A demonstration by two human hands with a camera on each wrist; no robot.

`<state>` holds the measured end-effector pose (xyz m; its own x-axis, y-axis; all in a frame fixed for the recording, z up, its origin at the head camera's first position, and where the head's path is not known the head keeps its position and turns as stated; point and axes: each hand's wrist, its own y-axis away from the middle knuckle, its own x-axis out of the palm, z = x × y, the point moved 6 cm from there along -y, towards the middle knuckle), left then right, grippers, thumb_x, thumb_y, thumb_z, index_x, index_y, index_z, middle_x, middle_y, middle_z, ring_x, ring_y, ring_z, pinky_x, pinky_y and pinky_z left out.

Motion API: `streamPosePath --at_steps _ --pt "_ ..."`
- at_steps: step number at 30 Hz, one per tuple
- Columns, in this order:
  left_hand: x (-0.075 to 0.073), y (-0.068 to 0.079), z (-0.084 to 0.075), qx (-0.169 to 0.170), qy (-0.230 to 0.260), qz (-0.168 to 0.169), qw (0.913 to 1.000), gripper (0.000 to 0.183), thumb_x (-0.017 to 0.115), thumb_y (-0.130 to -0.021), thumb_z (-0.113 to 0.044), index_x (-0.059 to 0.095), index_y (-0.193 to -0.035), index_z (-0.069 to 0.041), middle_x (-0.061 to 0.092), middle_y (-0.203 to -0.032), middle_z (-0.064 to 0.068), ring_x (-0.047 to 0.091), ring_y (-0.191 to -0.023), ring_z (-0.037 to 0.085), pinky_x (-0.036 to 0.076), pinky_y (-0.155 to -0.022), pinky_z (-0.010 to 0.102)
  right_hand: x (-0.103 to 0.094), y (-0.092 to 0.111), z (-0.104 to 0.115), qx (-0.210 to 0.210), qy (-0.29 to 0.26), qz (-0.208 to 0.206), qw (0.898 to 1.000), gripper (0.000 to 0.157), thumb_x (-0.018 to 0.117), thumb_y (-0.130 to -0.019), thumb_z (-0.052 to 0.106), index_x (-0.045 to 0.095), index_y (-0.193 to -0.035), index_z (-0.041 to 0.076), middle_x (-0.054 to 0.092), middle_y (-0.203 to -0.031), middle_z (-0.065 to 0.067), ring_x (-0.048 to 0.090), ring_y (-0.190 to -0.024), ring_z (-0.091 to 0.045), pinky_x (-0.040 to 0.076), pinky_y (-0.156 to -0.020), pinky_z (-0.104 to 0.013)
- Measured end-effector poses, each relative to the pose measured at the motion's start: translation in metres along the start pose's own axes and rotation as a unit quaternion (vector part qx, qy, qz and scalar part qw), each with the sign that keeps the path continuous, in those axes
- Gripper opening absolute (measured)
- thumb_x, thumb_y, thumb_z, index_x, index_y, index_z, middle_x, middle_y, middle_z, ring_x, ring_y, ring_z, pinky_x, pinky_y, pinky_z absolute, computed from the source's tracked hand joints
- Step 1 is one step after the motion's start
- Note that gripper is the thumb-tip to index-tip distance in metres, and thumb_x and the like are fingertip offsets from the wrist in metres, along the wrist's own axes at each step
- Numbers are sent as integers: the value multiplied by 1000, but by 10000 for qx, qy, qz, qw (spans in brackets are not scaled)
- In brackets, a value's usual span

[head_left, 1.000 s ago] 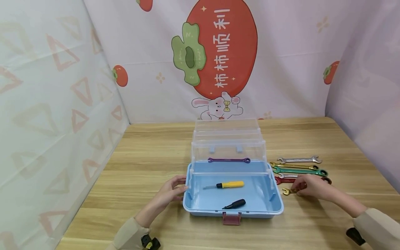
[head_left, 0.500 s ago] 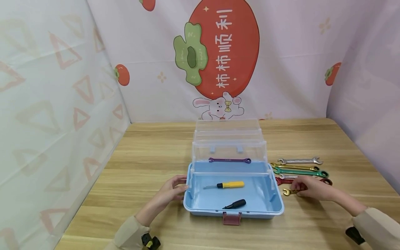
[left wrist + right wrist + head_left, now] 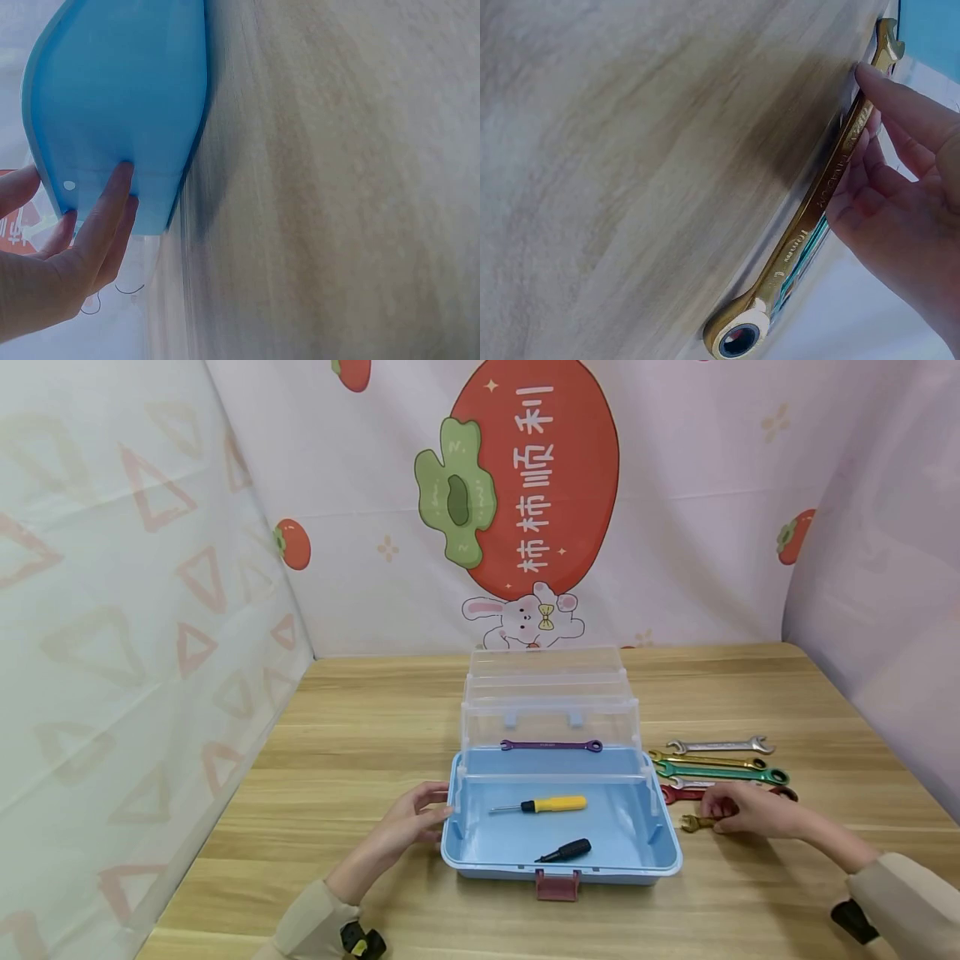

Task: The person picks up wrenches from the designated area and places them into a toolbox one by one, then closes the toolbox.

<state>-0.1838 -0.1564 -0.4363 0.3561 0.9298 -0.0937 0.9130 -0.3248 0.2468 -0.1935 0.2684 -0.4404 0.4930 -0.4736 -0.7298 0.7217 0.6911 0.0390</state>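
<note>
Hands (image 3: 410, 815) (image 3: 750, 810) touching toolbox (image 3: 124, 105) edge, pinching gold wrench (image 3: 820, 187), narrow tabletop (image 3: 360, 718) gap between

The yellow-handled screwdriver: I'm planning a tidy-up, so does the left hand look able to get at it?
Probably yes: the left hand touches the light-blue toolbox and would need to clear its side wall, but nothing visible covers the yellow-handled screwdriver inside.

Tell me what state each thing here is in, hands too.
Toolbox: open
Latch: undone, hanging
Purple wrench: lying unheld
Yellow screwdriver: lying inside toolbox
Black screwdriver: lying inside toolbox
Near gold wrench: pinched
Wrench row: lying on table
Left hand: touching toolbox's side
Right hand: pinching near gold wrench
</note>
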Motion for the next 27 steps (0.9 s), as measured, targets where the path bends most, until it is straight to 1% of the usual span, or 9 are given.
streamPosePath --at_steps 4,10,12,22,27 --pt "0 0 0 -1 -13 11 10000 53 58 -86 -19 36 -125 7 41 -125 27 52 -102 28 50 -75 41 0 2 1 -42 -253 53 9997 12 65 -76 4 55 -82 7 48 -72 10 40 -64 2 36 -49 -20" --pt "0 1 -1 -13 -29 27 10000 53 58 -85 -19 36 -125 7 41 -125 27 52 -103 29 50 -75 42 -1 5 2 -382 -422 18 9984 12 65 -76 2 56 -81 8 50 -70 8 43 -63 1 38 -47 -20" --pt "0 1 0 -31 -1 29 10000 53 58 -85 -19 36 -125 7 41 -125 27 52 -103 28 50 -76 41 -1 6 2 -427 -451 7 9981 12 65 -76 2 57 -81 8 51 -69 6 43 -63 1 38 -47 -20" --pt "-1 -1 2 -35 28 7 10000 53 59 -85 -19 36 -125 6 41 -126 27 51 -103 29 50 -76 42 -4 4 -1 -75 -290 -47 9995 10 68 -75 7 60 -79 11 52 -69 10 43 -62 2 39 -47 -20" --pt "-1 -1 2 -49 16 28 10000 53 59 -85 -20 36 -126 6 40 -126 26 51 -104 29 50 -76 42 -10 4 3 -228 -220 -188 9993 14 68 -72 2 60 -78 12 53 -69 11 45 -62 2 40 -47 -19"
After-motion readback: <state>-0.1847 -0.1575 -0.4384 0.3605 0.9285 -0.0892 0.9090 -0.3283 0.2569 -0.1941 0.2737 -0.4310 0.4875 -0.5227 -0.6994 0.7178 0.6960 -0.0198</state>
